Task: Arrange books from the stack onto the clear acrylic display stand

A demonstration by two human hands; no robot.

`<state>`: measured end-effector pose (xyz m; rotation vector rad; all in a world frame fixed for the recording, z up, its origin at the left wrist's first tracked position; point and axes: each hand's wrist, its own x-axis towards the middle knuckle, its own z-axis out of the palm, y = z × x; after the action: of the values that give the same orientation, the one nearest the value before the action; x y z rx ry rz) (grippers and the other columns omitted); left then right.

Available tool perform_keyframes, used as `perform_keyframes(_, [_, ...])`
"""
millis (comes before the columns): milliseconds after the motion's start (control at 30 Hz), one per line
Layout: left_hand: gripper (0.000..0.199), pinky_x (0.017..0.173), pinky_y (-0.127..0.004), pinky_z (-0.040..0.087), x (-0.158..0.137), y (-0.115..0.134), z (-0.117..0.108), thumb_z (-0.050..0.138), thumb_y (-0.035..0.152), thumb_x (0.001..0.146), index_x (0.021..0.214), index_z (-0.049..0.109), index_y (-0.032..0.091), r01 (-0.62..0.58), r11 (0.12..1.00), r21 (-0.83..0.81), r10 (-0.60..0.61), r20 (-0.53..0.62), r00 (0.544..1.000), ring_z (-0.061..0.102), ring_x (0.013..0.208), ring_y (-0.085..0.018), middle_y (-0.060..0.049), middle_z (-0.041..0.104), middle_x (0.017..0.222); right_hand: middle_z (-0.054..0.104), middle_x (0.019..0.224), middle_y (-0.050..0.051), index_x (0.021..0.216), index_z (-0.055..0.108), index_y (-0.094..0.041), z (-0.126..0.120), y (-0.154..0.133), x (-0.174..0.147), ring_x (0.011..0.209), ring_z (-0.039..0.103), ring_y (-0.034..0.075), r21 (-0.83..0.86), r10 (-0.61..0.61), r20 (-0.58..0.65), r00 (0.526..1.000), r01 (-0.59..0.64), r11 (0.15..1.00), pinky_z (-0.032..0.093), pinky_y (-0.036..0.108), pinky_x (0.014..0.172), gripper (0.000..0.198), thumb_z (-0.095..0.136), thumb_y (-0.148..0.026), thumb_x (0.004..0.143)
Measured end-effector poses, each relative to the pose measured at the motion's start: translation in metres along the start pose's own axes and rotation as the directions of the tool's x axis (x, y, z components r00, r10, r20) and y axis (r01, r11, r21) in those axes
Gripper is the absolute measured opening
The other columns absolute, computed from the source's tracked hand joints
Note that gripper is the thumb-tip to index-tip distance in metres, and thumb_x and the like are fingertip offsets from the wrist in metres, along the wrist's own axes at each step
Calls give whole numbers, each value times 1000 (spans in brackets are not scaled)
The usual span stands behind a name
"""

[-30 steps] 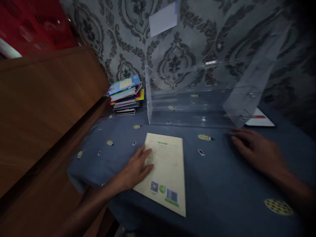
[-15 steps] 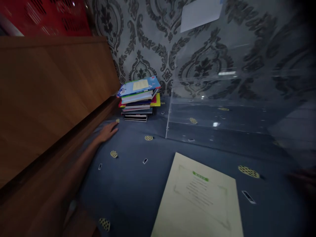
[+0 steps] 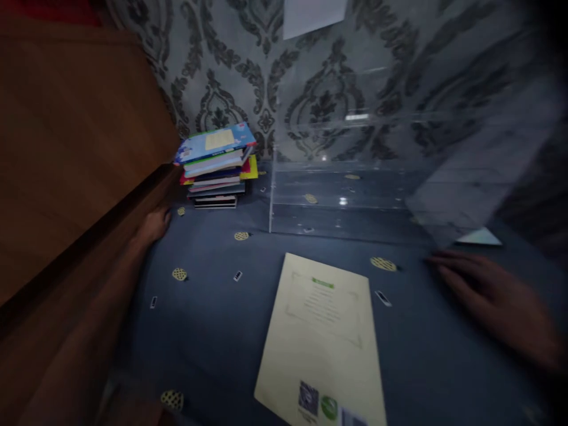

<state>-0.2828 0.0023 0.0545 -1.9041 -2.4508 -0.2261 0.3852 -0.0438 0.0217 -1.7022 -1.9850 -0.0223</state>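
Note:
My left hand [image 3: 156, 225] rests at the left edge of the blue patterned cloth, its fingers curled in with nothing visible in them. It lies near a stack of books [image 3: 217, 171], topped by a light-blue one. On the right, my right hand [image 3: 492, 302] hovers over or lies on the cloth, fingers stretched out and holding nothing. Between the hands lies a cream-coloured book [image 3: 323, 337] with a green label and printed codes near its lower edge. Behind it stands a clear acrylic rack [image 3: 271, 195] with no books visible in it.
A brown wooden panel [image 3: 75, 136] rises along the left side. Damask wallpaper [image 3: 217, 106] covers the wall behind, with a white sheet [image 3: 315, 15] on it. Part of a red object [image 3: 53, 10] shows at top left. The blue cloth [image 3: 199, 331] bears yellow and small dark prints.
The view has turned right, so the book stack and the cream book sit further left. My right hand has come into view at the right. My left hand's fingers have curled in.

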Motion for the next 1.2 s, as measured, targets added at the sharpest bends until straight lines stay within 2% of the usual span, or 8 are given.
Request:
perform_keyframes(133, [53, 114, -52, 40, -35, 46, -6, 31, 33, 99, 141, 47, 5, -82, 997, -8, 81, -92, 992, 49, 136, -36, -21, 51, 146, 72, 122, 14, 98, 73, -22, 2, -1, 4, 110, 69, 32, 82, 24, 56, 998, -29, 996, 57, 47, 92, 28, 50, -34, 87])
perform_keyframes(233, [55, 119, -50, 37, -87, 97, -7, 36, 39, 99, 144, 45, 10, -369, 917, -154, 351, -134, 927, 48, 139, -32, -17, 51, 148, 70, 123, 16, 101, 72, -20, -1, -11, -3, 114, 67, 32, 41, -72, 46, 996, 70, 997, 55, 49, 99, 28, 48, -29, 91])
perform_keyframes(300, [56, 122, -52, 33, -130, 132, -9, 42, 43, 99, 151, 41, 23, -549, 805, -227, 550, -63, 833, 38, 147, -31, -10, 38, 161, 70, 124, 16, 104, 72, -20, -2, -23, -11, 115, 66, 33, 43, -167, 40, 985, 165, 985, 54, 53, 100, 29, 47, -30, 93])
perform_keyframes(433, [75, 122, -60, 28, -196, 177, -17, 59, 34, 94, 160, 24, 42, -748, 547, -377, 836, 196, 513, 15, 156, -36, 1, 14, 171, 70, 125, 11, 111, 71, -24, -5, -49, -29, 112, 68, 29, 187, -303, 41, 952, 291, 938, 57, 50, 97, 30, 45, -29, 98])
perform_keyframes(533, [78, 123, -59, 28, -209, 190, -21, 56, 28, 96, 160, 15, 47, -764, 476, -435, 880, 244, 408, 16, 156, -35, 4, 9, 171, 73, 120, 11, 114, 71, -24, -9, -64, -40, 110, 69, 28, 328, -365, 47, 930, 330, 885, 57, 50, 97, 30, 45, -25, 98])
perform_keyframes(733, [78, 122, -55, 32, -208, 217, -14, 53, 28, 100, 161, 7, 46, -782, 448, -434, 893, 252, 372, 12, 156, -35, 4, 1, 170, 75, 112, 10, 121, 69, -23, -8, -72, -52, 107, 69, 27, 453, -394, 61, 917, 327, 829, 59, 49, 92, 32, 47, -21, 98])
perform_keyframes(1000, [76, 124, -55, 27, -204, 261, 10, 44, 24, 104, 160, -3, 45, -802, 472, -365, 880, 145, 452, 13, 156, -33, 4, 2, 170, 72, 124, 13, 127, 69, -22, 8, -50, -36, 121, 63, 32, 391, -296, 20, 955, 265, 881, 55, 58, 99, 38, 49, -24, 95])
perform_keyframes(1200, [61, 126, -57, 25, -183, 268, 6, 37, 25, 106, 160, 18, 45, -779, 486, -397, 871, 149, 468, 14, 157, -29, 8, 16, 169, 70, 126, 12, 130, 66, -22, 12, -49, -34, 124, 61, 32, 318, -310, 48, 950, 279, 906, 53, 58, 101, 39, 46, -24, 97])
